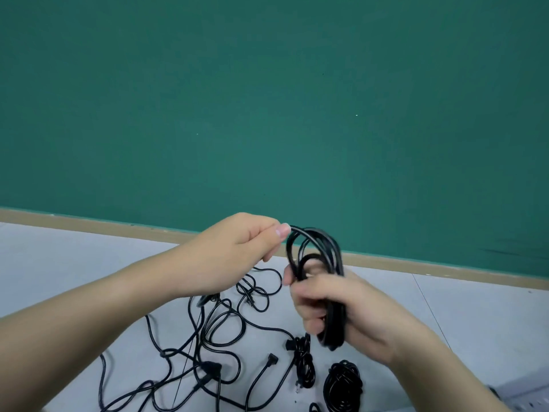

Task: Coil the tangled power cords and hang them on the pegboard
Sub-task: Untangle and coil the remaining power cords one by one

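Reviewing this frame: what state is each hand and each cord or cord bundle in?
Left hand: pinching the cord's end.
Right hand: gripping the bundle.
Black looped power cord bundle: coiled, held up.
Loose black cords: tangled on the grey surface.
Small black coil: wound, lying flat.

You are facing open grey floor (74, 263) at far left. Tangled cords (208, 346) are sprawling below your hands, and a green wall (267, 99) is blocking ahead.
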A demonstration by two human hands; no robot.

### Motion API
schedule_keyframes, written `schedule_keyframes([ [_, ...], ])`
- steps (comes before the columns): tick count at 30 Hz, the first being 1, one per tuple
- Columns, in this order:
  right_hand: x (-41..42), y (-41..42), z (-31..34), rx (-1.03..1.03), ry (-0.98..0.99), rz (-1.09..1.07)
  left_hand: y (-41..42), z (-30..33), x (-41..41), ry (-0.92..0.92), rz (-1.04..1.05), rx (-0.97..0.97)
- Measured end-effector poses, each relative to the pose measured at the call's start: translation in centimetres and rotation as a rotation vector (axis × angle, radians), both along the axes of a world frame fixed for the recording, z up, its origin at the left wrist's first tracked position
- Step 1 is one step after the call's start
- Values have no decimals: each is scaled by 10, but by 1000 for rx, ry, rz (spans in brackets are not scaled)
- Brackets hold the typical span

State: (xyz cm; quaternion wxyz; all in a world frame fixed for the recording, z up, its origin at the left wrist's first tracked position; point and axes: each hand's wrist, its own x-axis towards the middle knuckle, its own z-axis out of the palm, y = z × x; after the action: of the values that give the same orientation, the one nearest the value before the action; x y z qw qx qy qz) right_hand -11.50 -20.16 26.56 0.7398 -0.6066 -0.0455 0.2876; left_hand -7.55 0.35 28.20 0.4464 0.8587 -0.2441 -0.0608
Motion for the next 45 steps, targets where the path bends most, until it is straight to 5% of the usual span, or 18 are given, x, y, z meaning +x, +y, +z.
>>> schedule_keyframes([
  [4,-5,7,-6,141,52,0,0,2,-2,-11,-12,41],
  [8,5,-1,8,736,75,91,1,5,-4,58,-48,13],
  [10,10,-13,19,861,57,-10,2,8,-5,42,-45,40],
  [15,18,-26,27,475,-48,-387,6,15,-9,2,-106,105],
  [20,11,-1,13,229,-8,-378,0,4,-17,118,-203,205],
  [26,3,14,13,407,87,-342,-10,-8,-22,208,-295,256],
  [35,26,-20,25,565,86,-520,9,5,-8,18,-191,303],
  [40,31,-45,32,393,-78,-643,31,12,-1,-67,-125,226],
  [45,19,-19,10,18,-174,-363,27,19,-10,-181,-156,55],
])
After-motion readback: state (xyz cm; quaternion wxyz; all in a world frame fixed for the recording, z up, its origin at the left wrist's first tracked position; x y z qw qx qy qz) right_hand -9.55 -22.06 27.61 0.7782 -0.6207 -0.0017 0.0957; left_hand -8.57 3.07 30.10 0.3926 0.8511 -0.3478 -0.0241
